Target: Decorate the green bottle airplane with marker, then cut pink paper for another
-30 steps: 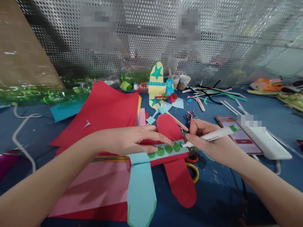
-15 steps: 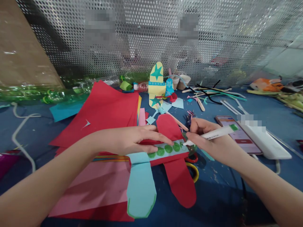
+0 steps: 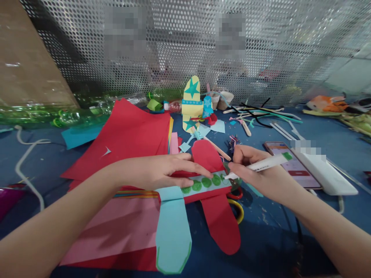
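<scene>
My left hand [image 3: 162,172] lies flat on a paper craft, fingers pressing a light blue strip [image 3: 207,182] that carries a row of green dots. My right hand [image 3: 252,170] grips a white marker with a green end [image 3: 265,164], its tip touching the right end of that strip. The strip crosses a long red rounded paper shape [image 3: 217,216]. A light blue rounded flap [image 3: 173,231] with a green outline hangs toward me from the strip's left end.
A stack of red and pink paper sheets [image 3: 127,135] lies under my left arm. A yellow paper rocket with teal stars [image 3: 191,102] stands behind. A phone [image 3: 292,166] and a white box [image 3: 324,173] sit at the right. Scissor handles [image 3: 236,202], sticks, pipe cleaners and green bottles [image 3: 58,116] lie around.
The marker tip has shifted slightly at the strip's right end. The light blue flap has moved a little. My left hand has stayed in place.
</scene>
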Demonstrator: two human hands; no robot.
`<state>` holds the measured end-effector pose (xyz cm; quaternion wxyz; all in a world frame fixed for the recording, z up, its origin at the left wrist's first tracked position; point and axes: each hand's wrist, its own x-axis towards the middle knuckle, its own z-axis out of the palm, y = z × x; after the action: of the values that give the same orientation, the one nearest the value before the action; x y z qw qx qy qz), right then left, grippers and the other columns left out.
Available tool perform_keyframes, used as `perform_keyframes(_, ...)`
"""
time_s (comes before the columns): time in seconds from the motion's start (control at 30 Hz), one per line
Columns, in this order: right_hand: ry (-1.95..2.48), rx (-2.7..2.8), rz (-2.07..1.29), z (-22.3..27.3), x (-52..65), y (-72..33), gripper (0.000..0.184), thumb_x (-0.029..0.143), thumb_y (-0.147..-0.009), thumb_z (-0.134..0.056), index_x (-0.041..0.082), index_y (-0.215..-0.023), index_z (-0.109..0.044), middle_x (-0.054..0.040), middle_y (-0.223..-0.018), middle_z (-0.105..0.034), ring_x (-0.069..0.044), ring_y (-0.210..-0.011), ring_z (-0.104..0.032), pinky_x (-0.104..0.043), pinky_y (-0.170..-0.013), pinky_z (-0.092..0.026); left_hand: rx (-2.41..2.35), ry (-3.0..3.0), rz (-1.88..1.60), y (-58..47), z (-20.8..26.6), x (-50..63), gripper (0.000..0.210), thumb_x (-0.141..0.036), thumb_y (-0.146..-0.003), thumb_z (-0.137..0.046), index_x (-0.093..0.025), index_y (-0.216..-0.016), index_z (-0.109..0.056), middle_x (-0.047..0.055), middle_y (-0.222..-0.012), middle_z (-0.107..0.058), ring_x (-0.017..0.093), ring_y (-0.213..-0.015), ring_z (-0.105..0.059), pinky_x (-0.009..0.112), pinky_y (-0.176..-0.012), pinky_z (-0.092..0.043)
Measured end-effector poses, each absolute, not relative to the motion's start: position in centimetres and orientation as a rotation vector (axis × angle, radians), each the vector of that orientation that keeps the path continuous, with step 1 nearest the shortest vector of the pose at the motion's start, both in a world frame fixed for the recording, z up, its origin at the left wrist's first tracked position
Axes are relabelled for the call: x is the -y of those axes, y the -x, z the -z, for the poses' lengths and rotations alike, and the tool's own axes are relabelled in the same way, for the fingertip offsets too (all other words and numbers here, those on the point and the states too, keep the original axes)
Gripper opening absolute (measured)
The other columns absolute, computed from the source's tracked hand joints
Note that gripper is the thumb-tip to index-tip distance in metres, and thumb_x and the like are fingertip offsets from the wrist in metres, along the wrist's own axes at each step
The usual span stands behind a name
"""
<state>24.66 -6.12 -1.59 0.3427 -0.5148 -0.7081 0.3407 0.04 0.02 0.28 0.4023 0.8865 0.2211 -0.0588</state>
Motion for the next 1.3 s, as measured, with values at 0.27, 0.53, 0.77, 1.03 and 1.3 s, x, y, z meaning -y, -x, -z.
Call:
perform_keyframes(0.27, 1.328, 1.834, -0.893, 1.67, 6.01, -24.68, 0.026, 0.019, -0.078, -0.054, 0.024, -0.058, -0.037, 0.0074, -0.052, -0.038, -0.009, -0.046, -0.031, -0.025, -0.044, -0.022, -0.578, -2.232, 0.169, -0.05, -0.35, 0.02, 0.036, -0.04, -0.102, -0.043, -0.038, -0.137, -0.049, 0.002, -0.107, -0.052, 0.014, -0.085, -0.054, 0.023, -0.084, -0.041)
perform_keyframes(0.53, 1.358, 1.839, -0.822, 1.91, 5.95, -24.76, 0.028, 0.018, -0.078, -0.054, 0.024, -0.059, -0.035, 0.0073, -0.052, -0.037, -0.009, -0.048, -0.031, -0.025, -0.045, -0.023, -0.568, -2.232, 0.159, -0.06, -0.4, 0.08, 0.036, -0.04, -0.101, -0.043, -0.037, -0.137, -0.05, 0.002, -0.107, -0.052, 0.015, -0.087, -0.055, 0.023, -0.084, -0.041)
perform_keyframes(0.77, 1.341, 1.826, -0.83, 2.01, 5.91, -24.84, 0.027, 0.019, -0.079, -0.054, 0.024, -0.06, -0.036, 0.0074, -0.053, -0.037, -0.009, -0.048, -0.03, -0.025, -0.044, -0.022, -0.574, -2.241, 0.145, -0.16, -0.46, 0.14, 0.036, -0.038, -0.101, -0.043, -0.037, -0.136, -0.05, 0.002, -0.106, -0.052, 0.014, -0.085, -0.054, 0.023, -0.084, -0.041)
perform_keyframes(1.03, 1.339, 1.815, -0.834, 1.97, 5.91, -24.8, 0.027, 0.018, -0.079, -0.053, 0.024, -0.059, -0.036, 0.0074, -0.053, -0.037, -0.009, -0.048, -0.031, -0.025, -0.045, -0.022, -0.559, -2.246, 0.155, -0.06, -0.36, -0.02, 0.036, -0.04, -0.101, -0.042, -0.038, -0.137, -0.05, 0.002, -0.106, -0.053, 0.014, -0.085, -0.054, 0.022, -0.082, -0.041)
perform_keyframes(1.3, 1.346, 1.816, -0.844, 1.84, 5.88, -24.72, 0.027, 0.02, -0.078, -0.054, 0.024, -0.059, -0.035, 0.0074, -0.052, -0.037, -0.009, -0.047, -0.03, -0.025, -0.044, -0.022, -0.565, -2.256, 0.167, -0.07, -0.39, -0.02, 0.036, -0.04, -0.102, -0.042, -0.037, -0.137, -0.049, 0.002, -0.108, -0.053, 0.014, -0.087, -0.055, 0.023, -0.083, -0.041)
